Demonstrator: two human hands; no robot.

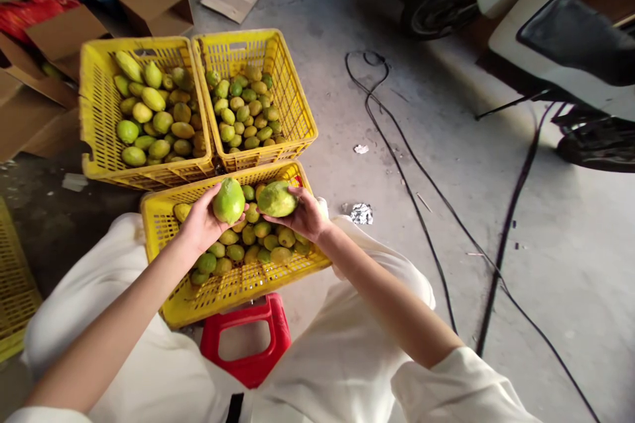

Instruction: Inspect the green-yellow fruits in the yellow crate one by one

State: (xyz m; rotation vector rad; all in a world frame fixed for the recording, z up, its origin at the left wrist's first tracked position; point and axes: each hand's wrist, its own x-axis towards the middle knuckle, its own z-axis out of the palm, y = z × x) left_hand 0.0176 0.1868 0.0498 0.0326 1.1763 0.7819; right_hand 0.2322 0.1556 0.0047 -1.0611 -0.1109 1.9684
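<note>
My left hand (201,223) grips a round green mango (229,201) over the near yellow crate (163,228). My right hand (306,216) holds a second, more yellow-green mango (276,199) beside it. Both fruits hover above the heap of small green and yellow mangoes (248,244) in that crate. Two more yellow crates stand beyond it: the far left crate (96,112) holds larger mangoes, the far right crate (292,89) holds smaller ones.
A red plastic stool (248,340) stands between my knees under the near crate. Cardboard boxes (59,33) lie at the left. Black cables (411,172) run across the concrete floor on the right, near a parked scooter (570,46). Another yellow crate (12,284) sits at far left.
</note>
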